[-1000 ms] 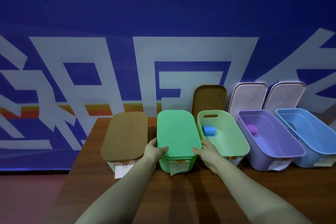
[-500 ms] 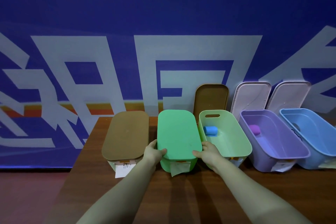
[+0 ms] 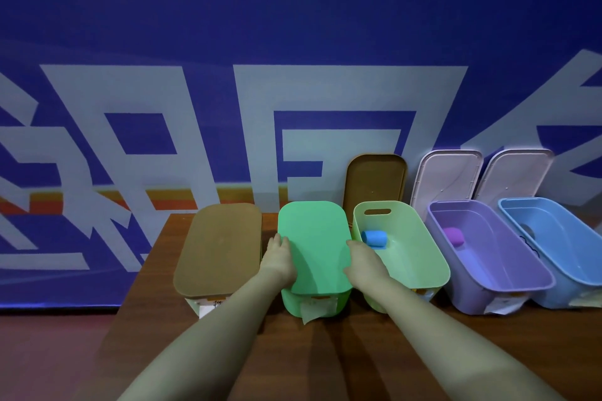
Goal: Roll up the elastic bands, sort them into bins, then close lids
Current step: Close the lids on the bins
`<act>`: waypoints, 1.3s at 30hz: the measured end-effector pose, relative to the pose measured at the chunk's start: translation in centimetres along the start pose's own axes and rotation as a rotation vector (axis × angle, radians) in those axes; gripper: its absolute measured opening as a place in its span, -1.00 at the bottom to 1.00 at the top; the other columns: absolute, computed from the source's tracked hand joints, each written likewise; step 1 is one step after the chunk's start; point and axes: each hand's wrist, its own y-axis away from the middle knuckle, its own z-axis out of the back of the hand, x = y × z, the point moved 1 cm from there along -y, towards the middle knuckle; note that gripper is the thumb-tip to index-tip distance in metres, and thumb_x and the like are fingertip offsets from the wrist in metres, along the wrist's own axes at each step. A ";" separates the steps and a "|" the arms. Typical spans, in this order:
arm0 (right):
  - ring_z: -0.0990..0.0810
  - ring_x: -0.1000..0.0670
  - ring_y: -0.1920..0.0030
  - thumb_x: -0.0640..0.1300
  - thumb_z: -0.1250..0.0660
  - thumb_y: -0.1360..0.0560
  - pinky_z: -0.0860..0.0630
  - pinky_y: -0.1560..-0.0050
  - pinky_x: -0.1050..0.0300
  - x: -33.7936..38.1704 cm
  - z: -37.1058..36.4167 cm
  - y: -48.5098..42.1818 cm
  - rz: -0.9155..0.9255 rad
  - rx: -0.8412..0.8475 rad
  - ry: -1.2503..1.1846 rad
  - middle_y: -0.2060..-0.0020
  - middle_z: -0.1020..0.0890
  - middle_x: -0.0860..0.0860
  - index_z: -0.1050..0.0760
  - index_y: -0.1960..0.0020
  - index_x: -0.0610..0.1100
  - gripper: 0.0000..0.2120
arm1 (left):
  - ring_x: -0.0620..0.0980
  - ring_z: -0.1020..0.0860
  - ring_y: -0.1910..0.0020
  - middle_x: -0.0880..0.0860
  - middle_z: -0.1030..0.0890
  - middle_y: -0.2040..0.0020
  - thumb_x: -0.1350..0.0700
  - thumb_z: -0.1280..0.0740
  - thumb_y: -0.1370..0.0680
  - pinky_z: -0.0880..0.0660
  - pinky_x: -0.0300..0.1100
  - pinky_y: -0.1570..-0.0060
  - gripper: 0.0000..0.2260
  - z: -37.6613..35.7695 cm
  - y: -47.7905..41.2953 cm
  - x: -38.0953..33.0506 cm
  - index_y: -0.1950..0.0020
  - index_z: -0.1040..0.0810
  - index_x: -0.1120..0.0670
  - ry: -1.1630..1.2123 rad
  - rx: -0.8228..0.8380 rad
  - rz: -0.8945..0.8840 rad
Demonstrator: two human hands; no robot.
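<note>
Several bins stand in a row on the wooden table [image 3: 325,352]. A green lid [image 3: 314,244] lies on the green bin [image 3: 312,303]. My left hand [image 3: 277,257] holds the lid's left edge and my right hand [image 3: 365,262] holds its right edge. To the left a white bin bears a brown lid [image 3: 218,247]. To the right, a light green bin [image 3: 420,257] holds a rolled blue band [image 3: 374,238]. The purple bin [image 3: 508,270] holds a rolled purple band [image 3: 453,235]. The blue bin [image 3: 566,247] is open at the far right.
A brown lid [image 3: 374,179] and two pale pink lids [image 3: 446,176] [image 3: 518,172] lean against the blue wall behind the open bins. Paper labels hang from the bins' front faces. The table's left edge falls off to a reddish floor [image 3: 49,361].
Both hands have slid forward along the green lid's side edges, from its near corners to about its middle. The lid now sits flatter on the green bin.
</note>
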 end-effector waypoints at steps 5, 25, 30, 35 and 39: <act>-0.54 -0.15 -0.11 -0.24 -0.24 -0.51 -0.49 -0.02 0.04 0.6 0.2 -1.7 0.004 0.041 0.114 -0.12 -0.54 -0.11 -0.45 -0.12 -0.20 -0.81 | 0.13 -0.13 -0.50 0.18 -0.16 -0.50 0.37 -0.17 -0.52 -0.16 -0.07 -0.47 -0.45 0.2 -1.3 -1.1 -0.50 -0.12 0.25 -0.111 0.046 -0.011; 0.08 -0.02 -0.55 -0.16 -0.03 -0.59 0.09 -0.50 0.10 1.9 0.3 -10.7 0.209 0.132 0.276 -0.55 0.03 -0.09 0.02 -0.55 -0.15 -0.44 | 0.06 0.15 -0.55 0.08 0.12 -0.58 0.04 -0.24 -0.56 0.11 -0.07 -0.50 -0.31 2.3 -10.5 -2.7 -0.57 0.06 0.09 -0.111 0.055 -0.142; 0.22 -0.02 -0.54 -0.01 0.10 -0.65 0.24 -0.49 0.07 1.1 -1.1 -10.3 0.233 0.107 0.299 -0.55 0.15 -0.07 0.13 -0.56 -0.13 -0.48 | 0.06 0.18 -0.55 0.11 0.14 -0.57 -0.02 -0.14 -0.57 0.16 -0.08 -0.51 -0.35 1.1 -10.5 -1.8 -0.56 0.07 0.13 -0.114 0.037 -0.175; 0.27 -0.01 -0.53 0.06 0.19 -0.65 0.32 -0.47 0.03 0.7 -1.8 -10.2 0.239 0.100 0.337 -0.54 0.20 -0.04 0.19 -0.55 -0.11 -0.47 | 0.04 0.20 -0.55 0.09 0.16 -0.57 -0.05 -0.11 -0.59 0.20 -0.10 -0.48 -0.37 0.8 -10.8 -1.1 -0.57 0.08 0.12 -0.107 0.051 -0.204; 0.26 0.02 -0.53 0.08 0.19 -0.65 0.29 -0.50 -0.02 0.6 -1.4 -10.3 0.221 0.145 0.349 -0.55 0.19 -0.01 0.18 -0.56 -0.08 -0.46 | 0.05 0.19 -0.55 0.08 0.16 -0.57 -0.07 -0.12 -0.59 0.18 -0.09 -0.49 -0.36 1.1 -11.0 -1.2 -0.57 0.08 0.11 -0.135 0.084 -0.195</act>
